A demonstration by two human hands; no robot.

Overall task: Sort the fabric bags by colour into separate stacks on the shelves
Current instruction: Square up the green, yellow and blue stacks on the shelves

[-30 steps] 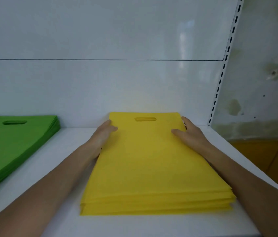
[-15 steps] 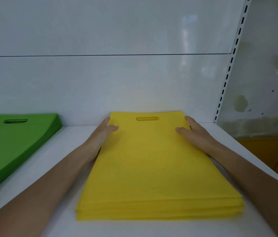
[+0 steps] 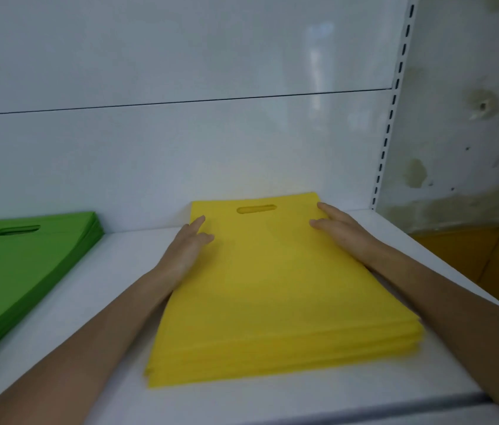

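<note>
Flanking the yellow stack of fabric bags, both bare hands rest near its far end, one on each long edge. The left hand lies along the stack's left edge with its fingers straight and close together, the thumb lying over the top bag; it grips nothing. The right hand sits at the stack's far right corner, fingers stretched out and slightly spread, flat on the top bag. Between the two hands, near the stack's far edge, is the oval handle slot of the top bag. The stack lies flat on the white shelf, its far edge close to the glossy white back panel; whether it touches the panel I cannot tell. Well to the left of the yellow stack, apart from it, lies the green stack of bags on the same shelf. Behind and to the right of the yellow stack rises a slotted upright, with a stained wall beyond it.
</note>
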